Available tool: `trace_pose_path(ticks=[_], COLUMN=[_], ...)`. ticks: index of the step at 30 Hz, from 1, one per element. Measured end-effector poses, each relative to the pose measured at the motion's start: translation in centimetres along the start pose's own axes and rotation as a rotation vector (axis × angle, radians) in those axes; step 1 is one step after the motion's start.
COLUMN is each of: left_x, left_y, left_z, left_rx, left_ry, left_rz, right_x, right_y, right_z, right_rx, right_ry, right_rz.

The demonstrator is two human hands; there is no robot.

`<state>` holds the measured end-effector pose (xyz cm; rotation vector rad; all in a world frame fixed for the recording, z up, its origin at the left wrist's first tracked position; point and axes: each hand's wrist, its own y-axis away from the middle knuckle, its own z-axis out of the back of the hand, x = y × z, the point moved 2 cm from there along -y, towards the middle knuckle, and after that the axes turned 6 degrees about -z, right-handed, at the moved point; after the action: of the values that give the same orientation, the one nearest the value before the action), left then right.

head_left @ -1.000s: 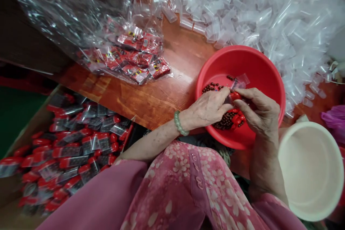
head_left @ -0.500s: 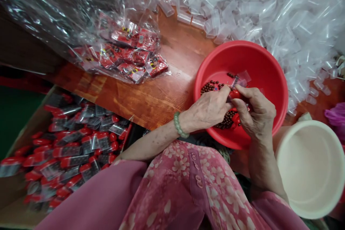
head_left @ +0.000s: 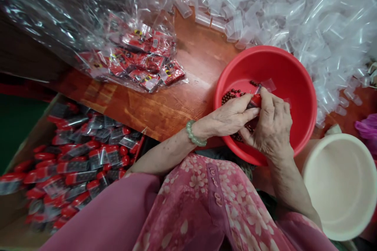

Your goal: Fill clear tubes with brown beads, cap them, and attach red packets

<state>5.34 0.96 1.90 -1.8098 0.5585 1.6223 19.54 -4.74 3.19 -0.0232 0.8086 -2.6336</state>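
Observation:
Both hands are over the red basin (head_left: pixel 308 86). My left hand (head_left: pixel 228 119), with a green bead bracelet at the wrist, pinches a small red-capped piece with a dark body (head_left: pixel 255 101) between thumb and fingers. Curled round its red end, my right hand (head_left: pixel 272 125) also grips the piece and partly hides it. Brown beads (head_left: pixel 231 96) lie in the basin beside and under my hands. A clear plastic sleeve (head_left: pixel 268 84) rests inside the basin, just beyond my right fingers.
Many clear plastic sleeves (head_left: pixel 265 8) are heaped behind the basin. Red packets (head_left: pixel 144 60) lie in clear film on the wooden table (head_left: pixel 200 59). At lower left, a cardboard box (head_left: pixel 17 219) holds many red-capped packs (head_left: pixel 78 164). A white tub (head_left: pixel 338 184) stands at right.
My right hand has turned over and shifted slightly left, its fingers now covering more of the red-capped piece. My left hand keeps its pinch nearly in place.

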Motion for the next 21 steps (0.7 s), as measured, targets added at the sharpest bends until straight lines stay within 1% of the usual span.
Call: trace_pose_path(ticks=[5,10,15,18,21], left_x=[-0.1,-0.3,0.3,0.7,0.5], left_y=[0.0,0.1,0.0,-0.2,-0.1], left_z=[-0.2,-0.4,-0.5,-0.3,-0.2], left_rx=[-0.041,-0.022,-0.027,-0.055,-0.058], left_ry=[0.0,0.05,-0.016,-0.042,0.008], left_rz=[-0.016,0.001,0.023,0.01,0.006], right_x=[0.3,0.1,-0.2,-0.4,-1.0], right_y=[0.0,0.2,0.0,-0.1,-0.3], right_z=[-0.1,-0.3,-0.5,-0.8,-0.7], right_rx=[-0.032,-0.03,-0.049,-0.021,0.058], right_ry=[-0.016,-0.039,-0.024,-0.037,-0.156], right_rz=[-0.007,0.005,0.025,0.019,-0.043])
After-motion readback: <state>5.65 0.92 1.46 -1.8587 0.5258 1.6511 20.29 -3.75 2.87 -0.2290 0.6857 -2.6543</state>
